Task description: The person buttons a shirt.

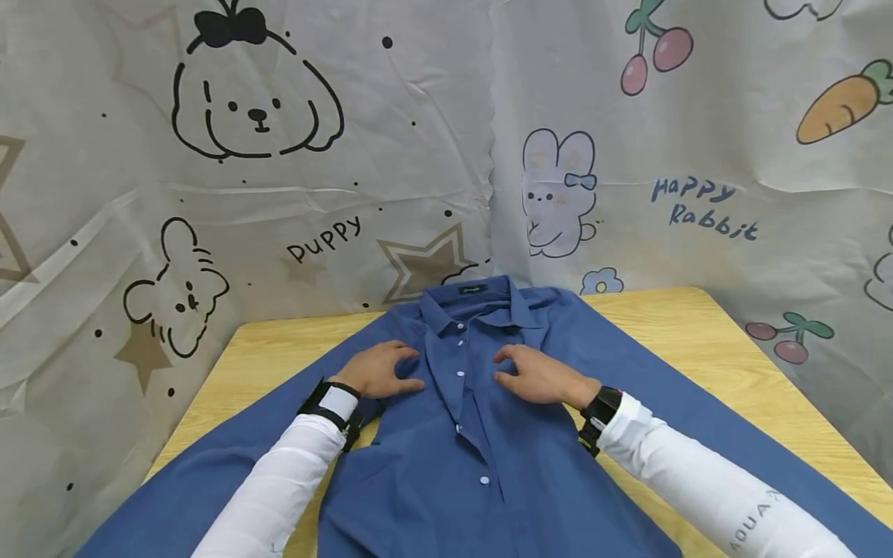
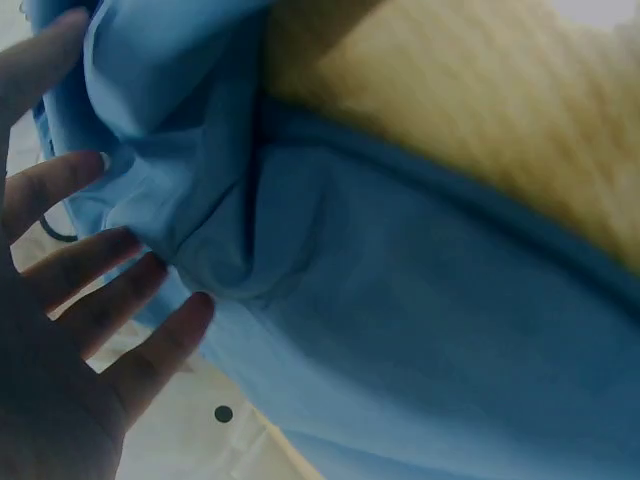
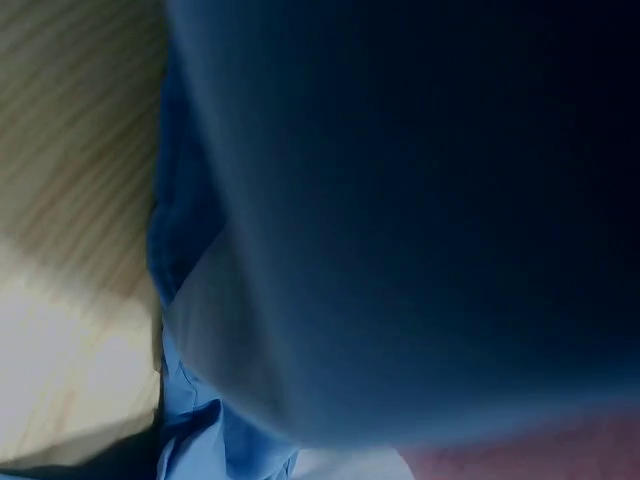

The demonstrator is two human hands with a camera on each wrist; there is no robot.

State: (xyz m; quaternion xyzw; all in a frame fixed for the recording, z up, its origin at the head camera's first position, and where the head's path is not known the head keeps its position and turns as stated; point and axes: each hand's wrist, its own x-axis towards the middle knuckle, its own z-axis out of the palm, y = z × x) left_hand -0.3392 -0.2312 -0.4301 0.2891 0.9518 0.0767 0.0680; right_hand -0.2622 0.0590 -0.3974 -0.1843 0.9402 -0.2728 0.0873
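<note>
A: And here we are over the surface (image 1: 673, 318), with a blue shirt (image 1: 537, 457) laid out on it, collar (image 1: 436, 315) at the far edge, hem end towards the person!

B: Two hands over the chest of it, one on each side of the button line! Look at the left hand (image 1: 377, 370): a wide grip, thumb well apart from the fingers.

A: The left wrist camera backs that up: fingers spread and fairly straight, right beside a bunched fold of the blue cloth. Are the fingertips touching it?

B: Too close to call! Across to the right hand (image 1: 540, 374), then: its grip is apart too, a visible gap between thumb and forefinger, fingers lightly bent, over the other half of the chest.

A: And its own wrist camera?

B: Mostly dark blue cloth close to the lens, so I can't tell from there how the fingers lie. The head view gives us that one.

A: White buttons, the lowest in sight (image 1: 484, 480) well below both hands. Shirt sleeves run out diagonally, left one (image 1: 209, 465) and right one (image 1: 670, 395), down towards the near corners!

B: Behind it all, a pale backdrop (image 1: 418, 93) with a cartoon puppy, a rabbit, cherries and a carrot!
</note>
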